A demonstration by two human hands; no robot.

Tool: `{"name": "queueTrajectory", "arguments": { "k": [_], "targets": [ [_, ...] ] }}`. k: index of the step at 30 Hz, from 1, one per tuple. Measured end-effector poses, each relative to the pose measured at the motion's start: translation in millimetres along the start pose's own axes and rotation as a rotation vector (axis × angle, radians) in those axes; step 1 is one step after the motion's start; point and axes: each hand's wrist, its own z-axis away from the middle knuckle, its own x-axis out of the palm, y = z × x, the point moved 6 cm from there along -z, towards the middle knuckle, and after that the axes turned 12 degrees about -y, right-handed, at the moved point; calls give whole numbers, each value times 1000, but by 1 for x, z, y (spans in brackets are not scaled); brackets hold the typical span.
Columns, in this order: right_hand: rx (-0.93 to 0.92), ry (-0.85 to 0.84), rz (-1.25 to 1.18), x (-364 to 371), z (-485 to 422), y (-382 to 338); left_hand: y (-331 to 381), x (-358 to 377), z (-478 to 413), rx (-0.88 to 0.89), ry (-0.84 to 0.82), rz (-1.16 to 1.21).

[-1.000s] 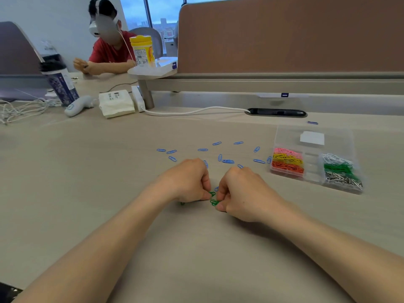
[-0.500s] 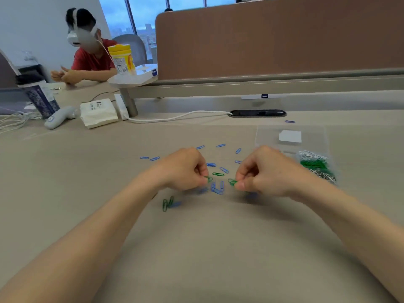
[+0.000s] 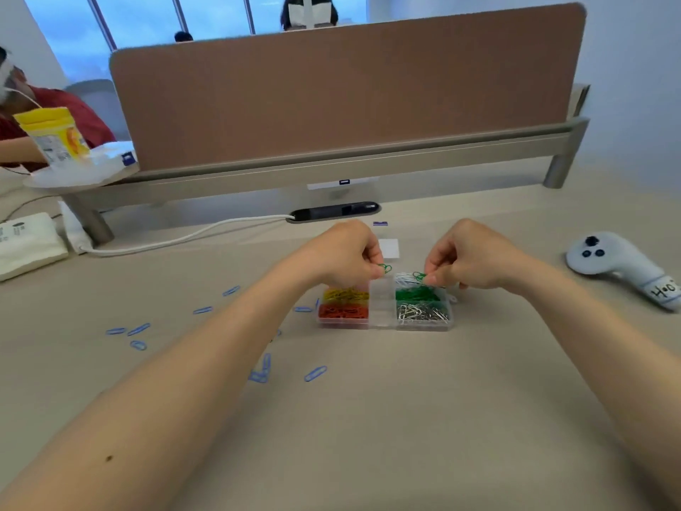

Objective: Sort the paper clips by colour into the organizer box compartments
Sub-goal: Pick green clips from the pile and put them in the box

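The one view comes from a wide-angle camera worn on the person's head, looking forward and down over the table (image 3: 368, 437), close enough that both forearms enter at the bottom corners and fill much of the lower half. It faces the table's far edge, where the brown divider (image 3: 346, 90) stands across the upper part with windows (image 3: 147, 16) above it. The left hand (image 3: 342, 254) and right hand (image 3: 468, 256) sit just above the middle of the picture, over the organizer box (image 3: 383, 319), near the table's far edge.

Office: shared desk (image 3: 405, 418) with divider panel (image 3: 346, 94) (cable port (image 3: 333, 212))
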Motion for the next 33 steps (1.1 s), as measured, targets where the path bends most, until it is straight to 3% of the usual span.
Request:
{"name": "queueTrajectory", "arguments": {
  "k": [6, 14, 21, 27, 33],
  "targets": [
    [-15, -54, 100, 10, -8, 6, 13, 15, -33, 44, -92, -85],
    [-33, -62, -105, -3, -7, 23, 23, 25, -55, 96, -121, -91],
    [-30, -74, -134, -2, -11, 25, 21, 27, -52, 136, -123, -62],
    [-57, -56, -61, 0, -13, 21, 14, 21, -43, 174, -132, 163],
    [-43, -94, 79, 5, -12, 19, 14, 20, -39, 202, -56, 103]
  ]
}}
